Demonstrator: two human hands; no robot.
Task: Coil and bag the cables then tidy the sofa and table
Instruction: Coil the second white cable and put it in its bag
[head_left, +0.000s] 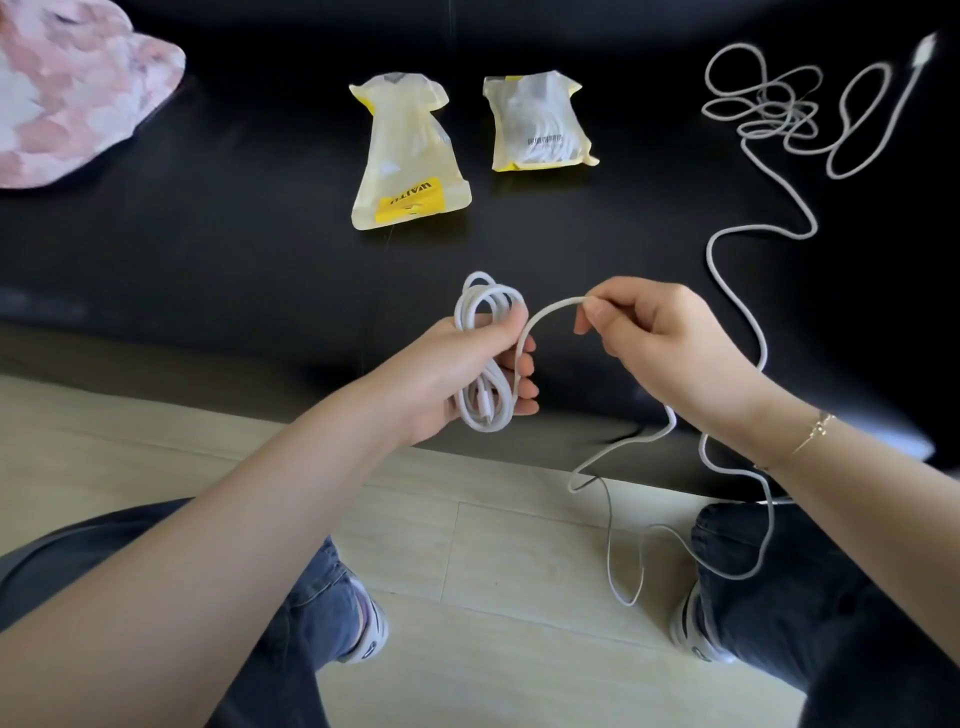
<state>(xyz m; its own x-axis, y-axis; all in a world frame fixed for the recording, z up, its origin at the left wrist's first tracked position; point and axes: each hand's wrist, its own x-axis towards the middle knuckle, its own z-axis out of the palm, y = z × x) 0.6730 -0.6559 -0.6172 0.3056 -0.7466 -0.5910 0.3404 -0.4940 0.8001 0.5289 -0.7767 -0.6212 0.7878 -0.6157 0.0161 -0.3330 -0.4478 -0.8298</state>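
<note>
Head view: a white cable (488, 358) is partly wound into a coil that the left hand (457, 374) grips above the black sofa's (208, 249) front edge. The right hand (660, 338) pinches the strand arching out of it; the slack trails to the floor (467, 545). Farther back lie two yellow bags (410, 156) and a tangled cable (779, 109).

The left hand (462, 364) grips a coiled white cable (485, 358) while the right hand (660, 338) pinches its loose strand.
</note>
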